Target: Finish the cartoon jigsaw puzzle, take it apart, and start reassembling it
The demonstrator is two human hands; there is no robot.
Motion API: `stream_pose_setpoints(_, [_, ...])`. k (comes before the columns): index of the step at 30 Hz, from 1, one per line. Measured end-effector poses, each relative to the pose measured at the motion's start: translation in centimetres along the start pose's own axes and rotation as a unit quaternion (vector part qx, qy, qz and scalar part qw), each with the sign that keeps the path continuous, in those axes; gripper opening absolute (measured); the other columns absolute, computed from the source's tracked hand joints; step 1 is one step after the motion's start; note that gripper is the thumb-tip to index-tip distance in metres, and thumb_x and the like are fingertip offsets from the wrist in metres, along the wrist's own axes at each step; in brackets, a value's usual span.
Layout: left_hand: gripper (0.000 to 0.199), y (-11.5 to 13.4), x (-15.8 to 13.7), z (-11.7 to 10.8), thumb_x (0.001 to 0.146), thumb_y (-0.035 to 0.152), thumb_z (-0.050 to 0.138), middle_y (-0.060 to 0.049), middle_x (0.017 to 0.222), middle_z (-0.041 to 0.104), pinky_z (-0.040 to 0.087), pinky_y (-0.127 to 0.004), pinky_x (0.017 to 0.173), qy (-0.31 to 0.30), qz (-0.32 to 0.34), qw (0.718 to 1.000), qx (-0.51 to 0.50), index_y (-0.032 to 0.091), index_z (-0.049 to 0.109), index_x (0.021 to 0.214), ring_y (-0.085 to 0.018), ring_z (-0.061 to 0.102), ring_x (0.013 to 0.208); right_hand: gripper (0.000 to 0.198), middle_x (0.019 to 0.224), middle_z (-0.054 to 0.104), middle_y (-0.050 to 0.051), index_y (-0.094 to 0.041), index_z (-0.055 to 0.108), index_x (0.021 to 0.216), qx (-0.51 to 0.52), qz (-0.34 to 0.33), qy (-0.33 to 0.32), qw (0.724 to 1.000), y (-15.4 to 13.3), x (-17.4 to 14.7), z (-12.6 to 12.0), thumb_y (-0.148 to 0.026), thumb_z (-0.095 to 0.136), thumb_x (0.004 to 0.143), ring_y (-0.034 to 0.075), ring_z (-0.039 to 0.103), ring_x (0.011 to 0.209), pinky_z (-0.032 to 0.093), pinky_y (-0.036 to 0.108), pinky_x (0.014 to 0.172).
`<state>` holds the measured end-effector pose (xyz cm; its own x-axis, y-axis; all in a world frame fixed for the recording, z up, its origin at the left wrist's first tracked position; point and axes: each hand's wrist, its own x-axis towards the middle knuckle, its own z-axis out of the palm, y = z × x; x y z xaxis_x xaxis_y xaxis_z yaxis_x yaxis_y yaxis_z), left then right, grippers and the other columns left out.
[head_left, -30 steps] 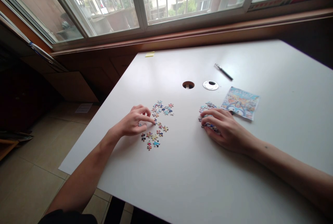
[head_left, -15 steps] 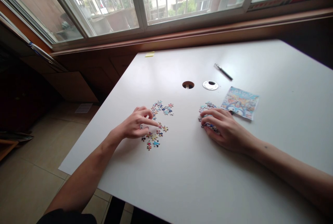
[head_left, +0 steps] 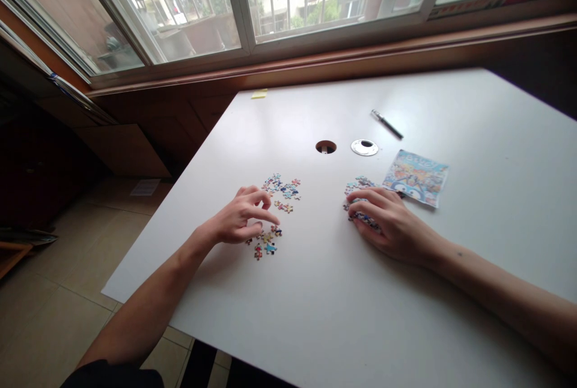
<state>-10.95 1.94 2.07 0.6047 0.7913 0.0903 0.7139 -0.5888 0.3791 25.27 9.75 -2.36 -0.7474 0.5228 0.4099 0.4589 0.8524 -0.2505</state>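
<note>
My left hand [head_left: 243, 215] is over loose jigsaw pieces on the left of the white table, its index finger stretched out and the others partly bent. That fingertip is at the edge of a small group of pieces [head_left: 267, 236]. Just above it lies a short row of pieces [head_left: 283, 206], and farther back a bigger curved cluster [head_left: 282, 186]. My right hand [head_left: 383, 220] rests with curved, parted fingers over another heap of jigsaw pieces [head_left: 360, 184], hiding part of it. Neither hand shows a piece gripped between its fingers.
A picture sheet [head_left: 417, 178] with a blue cartoon design lies beyond my right hand. Farther back are a dark pen [head_left: 387, 124], a round cable hole [head_left: 325, 147] and its loose silver cover [head_left: 365, 148]. A yellow sticky note [head_left: 259, 93] is at the far edge of the table [head_left: 342, 292].
A short row of pieces on the left has shifted away from me, toward the curved cluster. My left index fingertip has come slightly nearer to me. My right hand has stayed put.
</note>
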Motion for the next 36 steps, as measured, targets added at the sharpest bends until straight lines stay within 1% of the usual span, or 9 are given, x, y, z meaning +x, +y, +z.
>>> stream_pose_setpoints(2, [0.042,-0.2,-0.1,-0.1,0.080,0.013,0.050,-0.003,0.102,0.057,0.032,-0.042,0.103,-0.005,-0.006,1.000,0.000,0.035,0.076,0.104,-0.023,0.050,0.102,0.014,0.122,0.065,0.009,-0.025,0.062,0.101,0.001,-0.001,0.001,1.000,0.0,0.0,0.0,-0.021,0.058,0.087,0.029,0.058,0.115,0.046,0.049,0.095])
stream_pose_setpoints(7, [0.052,-0.8,-0.4,-0.4,0.082,0.014,0.052,-0.004,0.107,0.061,0.028,-0.042,0.106,0.025,-0.055,0.998,0.006,0.032,0.062,0.130,-0.022,0.051,0.103,0.014,0.121,0.065,0.009,-0.025,0.062,0.100,0.000,-0.001,0.002,1.000,0.1,0.0,0.0,-0.021,0.059,0.088,0.029,0.057,0.115,0.046,0.049,0.095])
stream_pose_setpoints(12, [0.049,-0.6,-0.3,-0.2,0.081,0.039,0.072,-0.003,0.107,0.063,0.030,-0.039,0.104,0.009,-0.047,0.999,-0.007,0.029,0.059,0.127,-0.023,0.052,0.101,0.013,0.122,0.063,0.009,-0.025,0.060,0.101,-0.004,-0.003,-0.002,1.000,0.0,0.0,0.0,-0.020,0.058,0.089,0.029,0.056,0.116,0.045,0.049,0.096])
stream_pose_setpoints(17, [0.025,-0.7,0.0,0.2,0.098,0.031,0.050,-0.003,0.102,0.063,0.031,-0.038,0.102,0.078,-0.113,0.990,0.025,0.026,0.059,0.121,-0.020,0.054,0.099,0.013,0.123,0.063,0.009,-0.025,0.059,0.102,-0.007,-0.003,-0.005,1.000,0.1,-0.1,0.0,-0.021,0.057,0.090,0.030,0.055,0.117,0.045,0.050,0.096])
stream_pose_setpoints(22, [0.041,-1.6,-0.9,-0.7,0.082,0.037,0.071,-0.003,0.106,0.060,0.033,-0.038,0.103,0.010,-0.095,0.995,0.002,0.027,0.058,0.120,-0.022,0.052,0.104,0.013,0.123,0.063,0.009,-0.025,0.060,0.102,-0.003,-0.002,-0.002,1.000,0.1,-0.1,0.0,-0.022,0.057,0.090,0.030,0.056,0.116,0.045,0.050,0.096])
stream_pose_setpoints(27, [0.028,-1.8,-1.0,-0.6,0.093,0.036,0.059,-0.002,0.099,0.059,0.030,-0.039,0.103,0.072,-0.125,0.989,0.015,0.024,0.054,0.118,-0.020,0.054,0.099,0.012,0.122,0.063,0.009,-0.025,0.060,0.102,-0.005,-0.002,-0.003,1.000,0.1,-0.1,0.1,-0.022,0.057,0.090,0.029,0.056,0.116,0.045,0.049,0.097])
stream_pose_setpoints(29, [0.040,-1.3,-0.8,-0.6,0.089,0.047,0.066,-0.003,0.103,0.059,0.030,-0.039,0.101,0.056,-0.105,0.993,0.010,0.024,0.053,0.119,-0.022,0.053,0.101,0.011,0.122,0.063,0.009,-0.024,0.060,0.101,-0.006,-0.001,-0.003,1.000,0.0,-0.1,0.1,-0.022,0.056,0.091,0.029,0.056,0.116,0.044,0.050,0.096])
stream_pose_setpoints(33, [0.073,-0.2,-0.4,-0.2,0.066,0.064,0.082,-0.005,0.110,0.059,0.032,-0.038,0.100,0.001,-0.061,0.998,-0.003,0.025,0.051,0.120,-0.025,0.052,0.105,0.011,0.122,0.063,0.009,-0.025,0.059,0.101,-0.005,0.000,-0.003,1.000,-0.1,-0.1,0.1,-0.022,0.056,0.091,0.029,0.055,0.116,0.045,0.049,0.096])
stream_pose_setpoints(36, [0.048,0.0,-0.2,0.0,0.084,0.054,0.070,-0.004,0.105,0.059,0.032,-0.038,0.100,0.023,-0.084,0.996,0.001,0.024,0.050,0.116,-0.023,0.053,0.101,0.013,0.122,0.063,0.009,-0.025,0.059,0.102,-0.003,-0.001,0.000,1.000,-0.1,-0.1,0.1,-0.021,0.056,0.090,0.029,0.055,0.116,0.045,0.049,0.096])
